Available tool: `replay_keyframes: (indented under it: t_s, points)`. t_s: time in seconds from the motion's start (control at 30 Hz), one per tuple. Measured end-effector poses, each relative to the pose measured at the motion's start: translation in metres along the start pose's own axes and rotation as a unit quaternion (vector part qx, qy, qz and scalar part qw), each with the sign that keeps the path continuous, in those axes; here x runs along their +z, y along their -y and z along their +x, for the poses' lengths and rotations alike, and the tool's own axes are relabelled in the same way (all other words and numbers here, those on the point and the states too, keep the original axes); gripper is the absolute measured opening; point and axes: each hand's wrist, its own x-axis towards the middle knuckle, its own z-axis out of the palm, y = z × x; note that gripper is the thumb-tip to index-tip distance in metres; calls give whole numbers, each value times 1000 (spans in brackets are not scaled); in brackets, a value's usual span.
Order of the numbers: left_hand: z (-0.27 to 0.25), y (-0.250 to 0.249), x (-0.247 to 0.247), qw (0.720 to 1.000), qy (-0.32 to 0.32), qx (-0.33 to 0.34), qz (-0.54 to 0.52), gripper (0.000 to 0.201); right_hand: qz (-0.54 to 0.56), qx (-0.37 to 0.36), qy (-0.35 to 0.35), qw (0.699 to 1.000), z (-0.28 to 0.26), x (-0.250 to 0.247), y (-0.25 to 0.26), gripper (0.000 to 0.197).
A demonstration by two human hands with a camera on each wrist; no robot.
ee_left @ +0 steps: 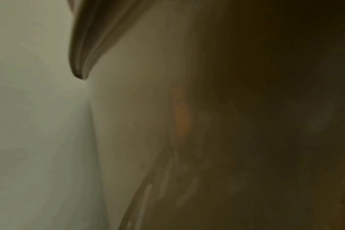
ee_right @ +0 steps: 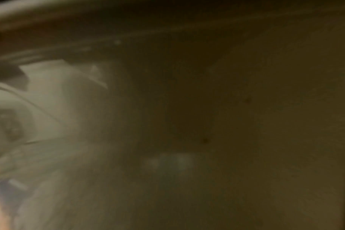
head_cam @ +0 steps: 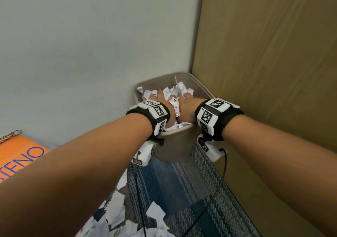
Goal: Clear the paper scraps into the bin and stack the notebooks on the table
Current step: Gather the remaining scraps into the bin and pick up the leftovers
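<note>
A beige bin (head_cam: 175, 145) stands on the floor in the corner, filled near its rim with white paper scraps (head_cam: 179, 89). Both my hands are inside it, side by side, palms down on the pile. My left hand (head_cam: 159, 98) lies at the left with its fingers spread into the scraps. Beside it my right hand (head_cam: 186, 103) presses down, fingertips partly buried. Neither hand visibly grips anything. An orange spiral notebook (head_cam: 20, 154) marked STENO lies at the far left. Both wrist views are dim and blurred; the right one shows pale scraps (ee_right: 49, 101).
More torn paper scraps (head_cam: 116, 216) lie on the blue patterned carpet (head_cam: 173, 191) below my left forearm. A pale wall (head_cam: 73, 45) is behind the bin and a brown wooden panel (head_cam: 264, 54) stands close at the right. Black wrist cables (head_cam: 217, 191) hang down.
</note>
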Motion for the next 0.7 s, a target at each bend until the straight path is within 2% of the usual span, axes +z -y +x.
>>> replay_keyframes:
  t_s: [0.03,0.1,0.13,0.17,0.23,0.27,0.33,0.37,0.4,0.47,0.57,0.7]
  points:
    - [3,-2,4,999,47,4,19,73,-12,-17,17,1000,4,2,0,69]
    - [16,-1,15,995,88,32,35,54,-54,-33,33,997,14,5,2,68]
    - [31,-2,24,993,102,53,27,58,-80,-43,38,995,18,4,0,71]
    - [72,-7,53,988,125,84,25,69,-102,-44,46,993,16,1,1,73]
    - [86,-12,61,992,101,75,20,95,-121,-34,60,990,-3,-9,7,72]
    - [66,-7,44,992,105,68,18,98,-111,-31,55,992,-9,-8,8,77]
    - [14,-1,1,997,57,53,0,78,-81,-20,31,996,-8,-9,5,81]
    - [-5,2,-12,998,17,51,-27,69,-61,3,41,997,-12,-12,6,72]
    - [-15,4,-21,998,-13,34,-54,69,-49,-5,32,998,-10,-12,5,63]
    - [-20,8,-27,992,-50,6,-117,75,-31,-16,-10,999,-9,-17,7,67]
    - [-29,14,-32,978,-71,25,-192,78,-21,-22,-9,1000,-9,-26,2,67]
    - [-36,30,-39,962,-121,41,-240,84,31,-36,-44,998,-26,-50,-8,64]
